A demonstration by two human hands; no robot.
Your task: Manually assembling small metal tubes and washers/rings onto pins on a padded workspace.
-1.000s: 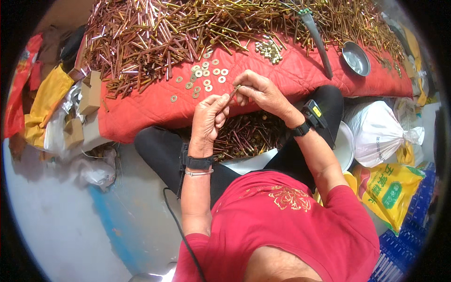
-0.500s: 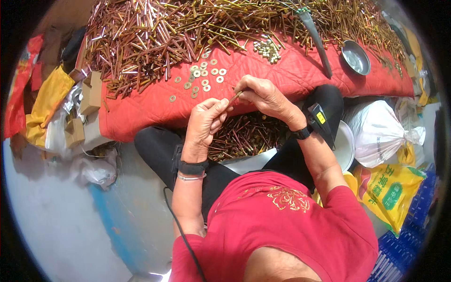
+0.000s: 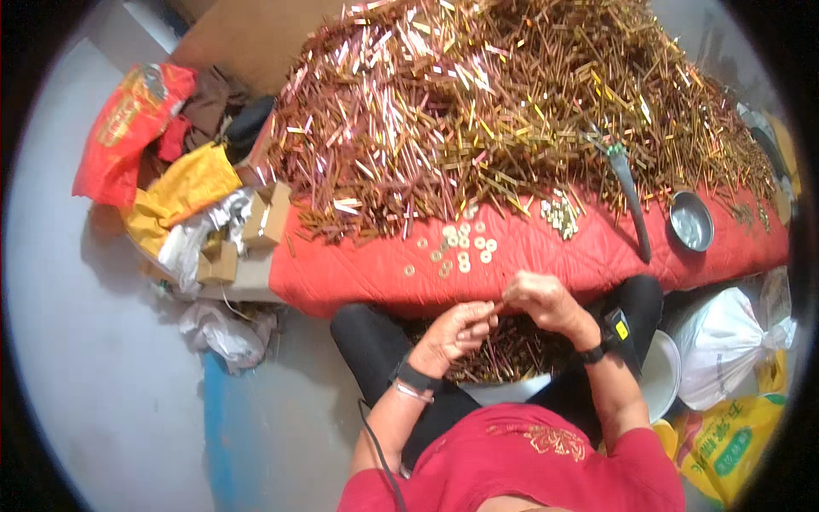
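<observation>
My left hand [image 3: 454, 333] pinches a thin reddish-brown bolt [image 3: 499, 306] between thumb and fingertips. My right hand [image 3: 546, 301] has its fingers closed at the bolt's other end; anything small inside them is hidden. Both hands hover over my lap, where a heap of similar bolts [image 3: 493, 357] lies between my legs. Beyond the hands, flat round washers [image 3: 464, 241] are scattered on a red quilted cover [image 3: 367, 280]. Small pale metal pieces, perhaps nuts [image 3: 559, 215], sit in a cluster to their right. A large pile of loose bolts [image 3: 444, 128] covers the far part.
At the right stand a round metal bowl [image 3: 691, 222] and a dark grey curved handle [image 3: 633, 209]. A white bucket [image 3: 662, 375], a tied white bag [image 3: 721, 348] and a yellow bag [image 3: 735, 452] are beside my right leg. Cardboard boxes [image 3: 266, 218] and a red bag [image 3: 136, 132] lie left.
The view has tilted up, so the scene sits lower and further right and more of the bolt pile shows. Both hands remain together at the bolt.
</observation>
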